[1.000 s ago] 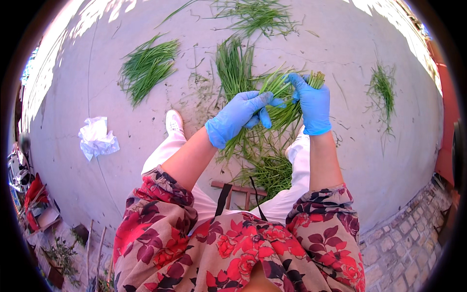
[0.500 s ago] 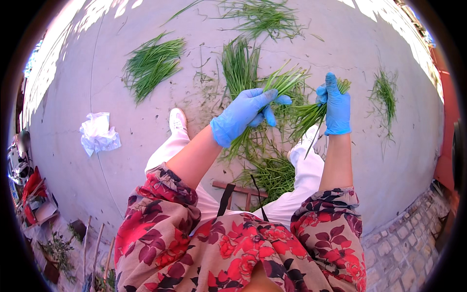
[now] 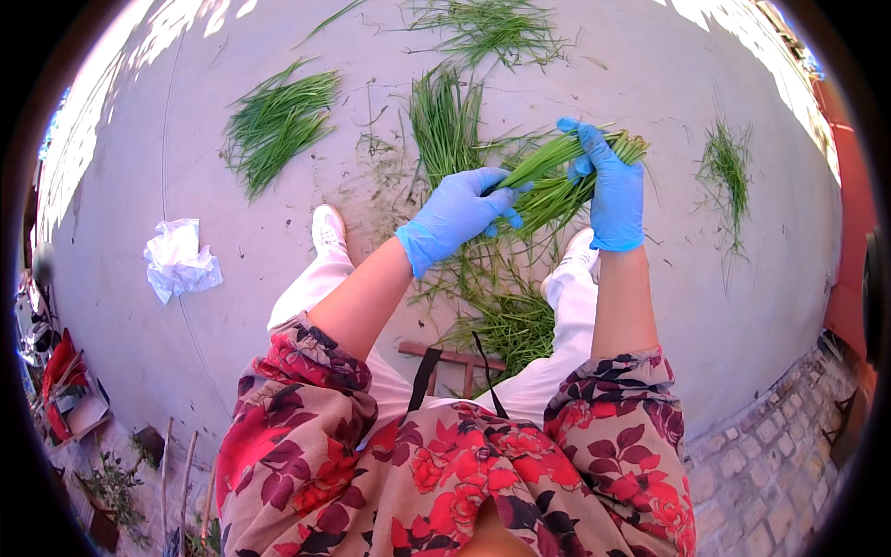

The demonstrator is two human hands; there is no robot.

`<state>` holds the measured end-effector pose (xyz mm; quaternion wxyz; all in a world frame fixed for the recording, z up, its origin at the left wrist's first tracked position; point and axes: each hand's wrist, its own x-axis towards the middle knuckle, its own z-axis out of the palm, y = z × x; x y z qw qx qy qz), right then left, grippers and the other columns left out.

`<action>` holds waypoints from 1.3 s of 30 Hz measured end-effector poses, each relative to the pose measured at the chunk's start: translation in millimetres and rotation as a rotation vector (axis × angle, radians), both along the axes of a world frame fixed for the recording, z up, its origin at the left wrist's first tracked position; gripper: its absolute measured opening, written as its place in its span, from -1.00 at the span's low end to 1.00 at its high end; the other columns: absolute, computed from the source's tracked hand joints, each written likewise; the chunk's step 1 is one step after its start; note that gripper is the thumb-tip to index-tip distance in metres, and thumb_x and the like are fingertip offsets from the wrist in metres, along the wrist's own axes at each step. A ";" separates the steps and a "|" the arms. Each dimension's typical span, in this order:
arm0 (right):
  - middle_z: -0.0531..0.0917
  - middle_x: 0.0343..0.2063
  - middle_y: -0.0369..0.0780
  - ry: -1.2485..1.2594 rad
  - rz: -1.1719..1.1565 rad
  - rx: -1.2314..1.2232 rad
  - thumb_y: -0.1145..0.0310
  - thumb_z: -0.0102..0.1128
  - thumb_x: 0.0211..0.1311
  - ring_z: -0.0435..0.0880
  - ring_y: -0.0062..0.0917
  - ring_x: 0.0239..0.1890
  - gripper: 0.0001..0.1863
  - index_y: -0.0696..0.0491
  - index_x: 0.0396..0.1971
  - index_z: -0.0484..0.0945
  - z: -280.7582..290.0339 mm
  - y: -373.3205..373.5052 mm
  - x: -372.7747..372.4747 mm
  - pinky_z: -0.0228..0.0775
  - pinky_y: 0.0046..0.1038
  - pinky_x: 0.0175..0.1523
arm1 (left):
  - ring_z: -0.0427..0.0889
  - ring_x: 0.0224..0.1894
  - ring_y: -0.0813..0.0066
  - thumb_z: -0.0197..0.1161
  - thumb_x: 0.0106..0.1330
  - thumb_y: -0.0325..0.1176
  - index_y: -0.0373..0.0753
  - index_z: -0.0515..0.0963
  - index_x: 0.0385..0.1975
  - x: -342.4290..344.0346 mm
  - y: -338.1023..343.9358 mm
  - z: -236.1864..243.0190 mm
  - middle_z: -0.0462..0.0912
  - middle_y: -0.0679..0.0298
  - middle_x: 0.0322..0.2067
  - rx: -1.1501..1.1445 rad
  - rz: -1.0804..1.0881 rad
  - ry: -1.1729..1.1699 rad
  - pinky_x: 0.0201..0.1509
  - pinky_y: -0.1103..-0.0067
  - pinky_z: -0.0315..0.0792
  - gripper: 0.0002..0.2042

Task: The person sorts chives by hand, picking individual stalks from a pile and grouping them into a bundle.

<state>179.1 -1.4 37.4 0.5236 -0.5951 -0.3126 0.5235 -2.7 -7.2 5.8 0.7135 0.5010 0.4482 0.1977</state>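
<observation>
Both gloved hands have closed back together on the bunch (image 3: 557, 176): left hand (image 3: 459, 213) pinches its stalks, right hand (image 3: 613, 190) clasps them, above the white shoes (image 3: 327, 227).

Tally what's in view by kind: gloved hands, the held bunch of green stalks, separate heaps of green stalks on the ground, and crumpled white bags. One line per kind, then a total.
Blue-gloved hands: 2, left hand and right hand
Held bunch of green stalks: 1
Heaps of green stalks on the ground: 5
Crumpled white bag: 1
Total: 9
</observation>
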 end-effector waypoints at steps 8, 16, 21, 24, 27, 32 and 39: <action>0.36 -0.74 -0.39 0.392 -0.406 0.150 0.32 0.07 0.23 0.26 -0.69 -0.67 -0.73 0.24 -0.26 0.55 -1.3 4.8 115.6 0.18 -0.64 -0.50 | 0.57 -0.38 0.67 -0.06 0.24 -0.48 -0.30 0.47 -0.08 -34.9 6.7 -18.4 0.60 0.34 -0.19 0.048 0.032 0.171 -0.45 0.75 0.39 -0.72; 0.37 -0.72 -0.38 0.516 -0.412 0.172 0.31 0.05 0.23 0.26 -0.70 -0.66 -0.69 0.23 -0.16 0.48 -5.9 -3.4 139.2 0.19 -0.64 -0.53 | 0.59 -0.31 0.29 0.08 0.17 -0.29 -0.18 0.56 -0.20 -40.5 5.0 -28.3 0.61 0.13 -0.30 0.399 -0.138 0.593 -0.21 0.49 0.44 -0.76; 0.37 -0.72 -0.37 0.499 -0.410 0.159 0.31 0.05 0.23 0.28 -0.67 -0.65 -0.71 0.22 -0.18 0.50 -2.2 -0.2 132.5 0.19 -0.63 -0.53 | 0.55 -0.13 0.17 0.16 0.14 -0.21 -0.18 0.59 -0.31 -40.0 6.8 -32.1 0.60 0.08 -0.28 0.695 -0.074 0.617 -0.07 0.42 0.39 -0.78; 0.38 -0.72 -0.38 0.371 -0.340 0.120 0.29 0.08 0.22 0.30 -0.67 -0.65 -0.72 0.22 -0.26 0.55 -1.2 5.3 115.1 0.18 -0.63 -0.52 | 0.53 -0.11 0.18 0.21 0.12 -0.23 -0.19 0.60 -0.37 -36.6 12.2 -27.7 0.60 0.07 -0.26 0.867 0.148 0.580 -0.05 0.40 0.37 -0.81; 0.38 -0.72 -0.38 0.112 -0.151 0.035 0.28 0.13 0.19 0.33 -0.69 -0.64 -0.73 0.20 -0.33 0.60 6.7 1.9 76.5 0.19 -0.65 -0.51 | 0.53 -0.12 0.20 0.25 0.09 -0.32 -0.19 0.59 -0.41 -28.5 23.0 -9.7 0.61 0.11 -0.27 0.992 0.406 0.351 -0.02 0.42 0.35 -0.88; 0.41 -0.74 -0.39 -0.159 0.207 -0.046 0.26 0.17 0.16 0.37 -0.70 -0.65 -0.75 0.16 -0.36 0.62 -8.3 -4.7 13.6 0.21 -0.65 -0.52 | 0.54 -0.15 0.19 0.25 0.10 -0.22 -0.19 0.60 -0.34 -9.8 19.9 -13.4 0.62 0.14 -0.31 0.981 0.281 0.223 -0.01 0.43 0.36 -0.79; 0.51 -0.68 -0.38 -0.225 0.408 -0.141 0.25 0.22 0.11 0.38 -0.75 -0.64 -0.80 0.08 -0.44 0.63 -5.3 -5.8 -10.3 0.23 -0.66 -0.52 | 0.59 -0.25 0.48 0.26 0.13 -0.36 -0.26 0.61 -0.31 -14.1 11.7 -12.3 0.64 0.20 -0.29 0.641 0.225 0.217 -0.13 0.60 0.43 -0.83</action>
